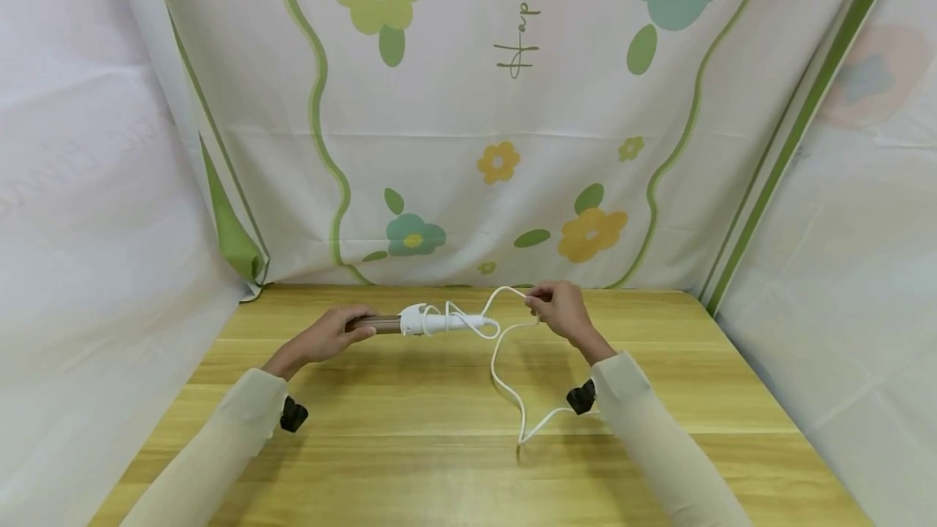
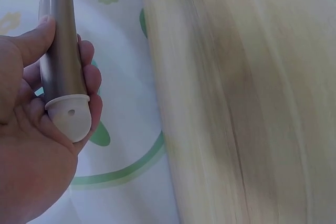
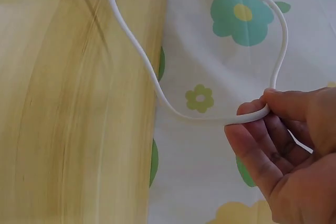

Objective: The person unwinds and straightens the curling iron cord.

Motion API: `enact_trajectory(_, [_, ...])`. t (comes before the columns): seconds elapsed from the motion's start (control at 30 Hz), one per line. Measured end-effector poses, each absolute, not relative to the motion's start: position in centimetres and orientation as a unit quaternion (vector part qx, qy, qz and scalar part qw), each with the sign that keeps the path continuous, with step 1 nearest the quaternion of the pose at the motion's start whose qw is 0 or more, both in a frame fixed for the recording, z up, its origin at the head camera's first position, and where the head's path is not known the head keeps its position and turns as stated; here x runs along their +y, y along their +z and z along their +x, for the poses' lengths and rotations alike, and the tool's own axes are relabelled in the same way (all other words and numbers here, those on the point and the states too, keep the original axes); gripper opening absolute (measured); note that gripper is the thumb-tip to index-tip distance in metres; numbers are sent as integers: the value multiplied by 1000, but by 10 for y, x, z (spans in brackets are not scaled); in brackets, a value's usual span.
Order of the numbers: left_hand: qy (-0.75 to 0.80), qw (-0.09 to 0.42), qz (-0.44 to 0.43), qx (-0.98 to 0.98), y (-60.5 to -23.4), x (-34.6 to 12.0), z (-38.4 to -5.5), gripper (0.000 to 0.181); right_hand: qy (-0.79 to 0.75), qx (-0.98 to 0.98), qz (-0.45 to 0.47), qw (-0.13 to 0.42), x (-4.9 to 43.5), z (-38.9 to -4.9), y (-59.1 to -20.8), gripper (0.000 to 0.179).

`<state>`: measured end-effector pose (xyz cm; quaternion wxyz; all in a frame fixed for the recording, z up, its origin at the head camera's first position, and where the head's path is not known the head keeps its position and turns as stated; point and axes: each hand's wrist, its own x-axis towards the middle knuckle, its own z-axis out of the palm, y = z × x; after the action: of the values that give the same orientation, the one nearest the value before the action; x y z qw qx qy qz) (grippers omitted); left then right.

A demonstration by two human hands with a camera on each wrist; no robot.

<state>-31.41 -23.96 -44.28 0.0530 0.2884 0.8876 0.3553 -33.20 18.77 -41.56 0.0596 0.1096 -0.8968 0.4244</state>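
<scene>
A curling iron [image 1: 439, 322] with a white handle and a brown barrel is held up above the wooden table. My left hand [image 1: 329, 336] grips its barrel [image 2: 64, 51], thumb on one side and fingers round the other. The pale end cap [image 2: 72, 121] lies against the palm. White cord [image 1: 493, 364] is looped loosely about the handle. To the right of the handle, my right hand [image 1: 562, 311] pinches the cord between thumb and fingers, as the right wrist view also shows. From there the cord sags and runs toward the right forearm, which hides its far end.
The wooden table [image 1: 410, 446] spreads beneath both arms. Behind it hangs a flowered cloth [image 1: 439, 104], with pale cloth walls on the left [image 1: 88, 267] and right [image 1: 842, 267]. A dark wrist camera [image 1: 293, 414] sits on each sleeve.
</scene>
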Motion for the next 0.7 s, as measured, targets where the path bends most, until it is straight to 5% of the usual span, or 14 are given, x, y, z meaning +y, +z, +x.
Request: enact_trajectory(0.7, [318,2,255,913,-444,-239,-314,34,482,-856,182,-35,207,-323,-389,22])
